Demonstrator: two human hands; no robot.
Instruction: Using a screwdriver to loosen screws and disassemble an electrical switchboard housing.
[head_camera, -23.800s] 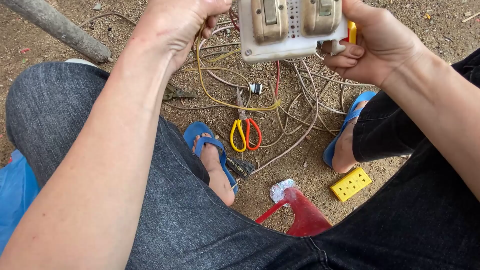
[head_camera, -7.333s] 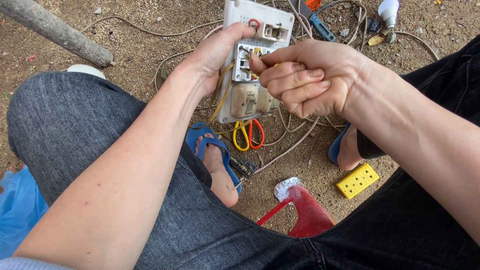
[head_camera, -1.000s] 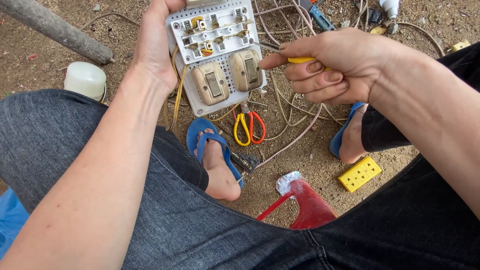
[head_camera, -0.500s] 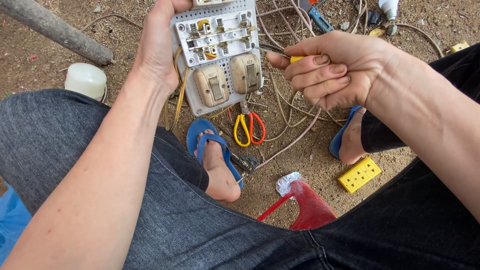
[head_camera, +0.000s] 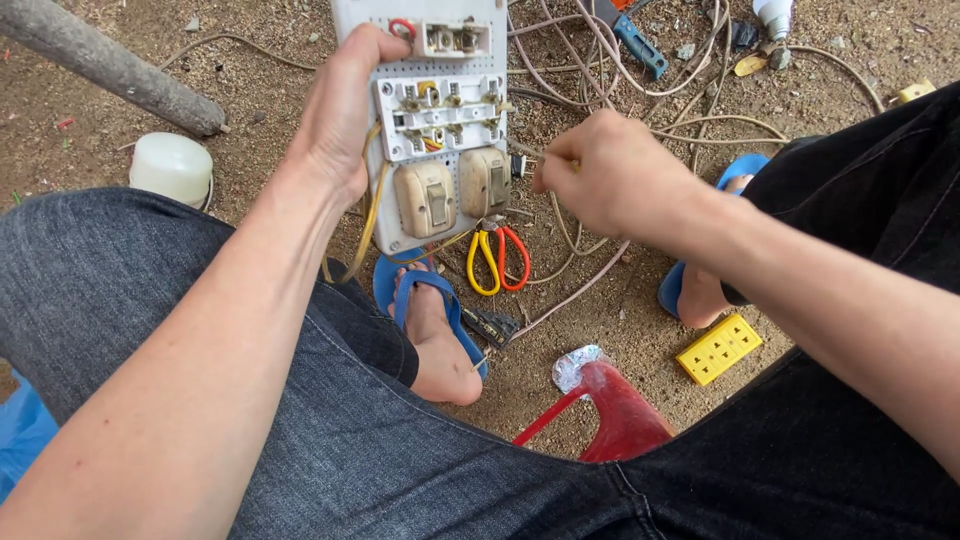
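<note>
My left hand (head_camera: 335, 125) grips the left edge of a white electrical board (head_camera: 435, 120), held upright over my knees. The board carries two beige switches low down, a row of metal terminals in the middle and a small fuse block with a red wire at the top. Yellow wires hang from its underside. My right hand (head_camera: 605, 180) is closed in a fist just right of the board. It holds a thin tool whose metal tip (head_camera: 522, 155) points at the board's right edge. Only a sliver of its yellow handle shows.
Pliers with one yellow and one red handle (head_camera: 495, 260) lie on the dirt among tangled wires (head_camera: 600, 70). Also there: a yellow socket block (head_camera: 718, 348), a red plastic stool (head_camera: 625, 420), a white jar (head_camera: 170, 168), a log (head_camera: 110, 70), a blue tool (head_camera: 640, 45) and my blue sandals (head_camera: 430, 300).
My right hand has turned over and dropped slightly, bringing the tool tip to the board's right edge. The yellow handle is now mostly hidden. My left hand still holds the board.
</note>
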